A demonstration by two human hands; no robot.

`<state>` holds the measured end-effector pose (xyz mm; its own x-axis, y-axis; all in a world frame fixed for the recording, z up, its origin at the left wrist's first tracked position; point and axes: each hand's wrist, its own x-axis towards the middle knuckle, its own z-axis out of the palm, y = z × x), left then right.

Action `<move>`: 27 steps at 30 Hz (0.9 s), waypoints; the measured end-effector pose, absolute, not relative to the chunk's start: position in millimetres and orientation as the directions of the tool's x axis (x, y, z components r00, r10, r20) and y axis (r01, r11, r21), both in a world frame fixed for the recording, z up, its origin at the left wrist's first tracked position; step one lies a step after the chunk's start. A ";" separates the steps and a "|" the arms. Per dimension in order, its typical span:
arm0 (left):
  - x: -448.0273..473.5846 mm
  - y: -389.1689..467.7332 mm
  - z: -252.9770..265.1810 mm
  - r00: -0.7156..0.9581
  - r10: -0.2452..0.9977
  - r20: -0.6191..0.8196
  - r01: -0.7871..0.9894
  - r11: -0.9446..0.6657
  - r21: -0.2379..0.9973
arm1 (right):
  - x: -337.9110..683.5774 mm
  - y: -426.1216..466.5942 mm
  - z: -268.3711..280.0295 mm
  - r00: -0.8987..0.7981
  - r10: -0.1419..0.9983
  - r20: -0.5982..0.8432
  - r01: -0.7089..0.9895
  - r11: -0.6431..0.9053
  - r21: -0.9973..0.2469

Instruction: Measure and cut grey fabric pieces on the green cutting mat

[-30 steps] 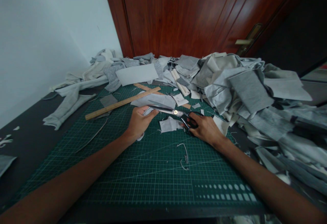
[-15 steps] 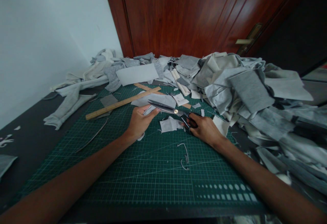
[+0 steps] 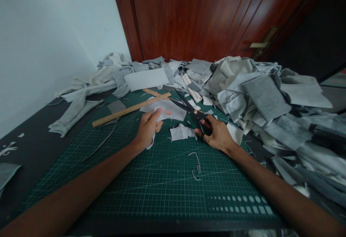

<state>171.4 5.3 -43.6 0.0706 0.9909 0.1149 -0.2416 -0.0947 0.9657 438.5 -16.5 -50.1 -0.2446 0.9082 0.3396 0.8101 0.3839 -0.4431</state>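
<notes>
My left hand is closed on a small light fabric piece, pinched between thumb and fingers; part of it hangs below the palm. Black-handled scissors are in my right hand, with their blades spread apart and pointing up and to the left. The blade tips are clear of the held fabric. Under and between the hands, a white fabric scrap lies on the green cutting mat. Behind my left hand rests a larger grey fabric piece.
Two wooden rulers cross on the mat, the longer ruler slanting left. A big heap of grey and cream fabric fills the back and right. Thin fabric strips lie near the front. A wooden door stands behind.
The scissors have drawn back to the right from the fabric in my left hand, and their blades have opened. My left hand has turned slightly, still gripping the fabric.
</notes>
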 end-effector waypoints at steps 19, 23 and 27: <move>173.7 4.8 -49.4 0.216 0.967 0.135 -0.253 -0.078 0.964 | 428.1 -25.0 -47.3 -0.417 0.872 0.258 0.796 0.487 -0.359; 172.1 1.0 -49.9 0.306 0.940 0.152 -0.169 -0.103 0.980 | 427.7 -25.7 -46.8 -0.434 0.865 0.251 0.798 0.499 -0.338; 170.8 0.4 -51.2 0.374 0.914 0.154 -0.171 -0.095 0.981 | 426.2 -27.7 -45.7 -0.453 0.854 0.257 0.797 0.517 -0.312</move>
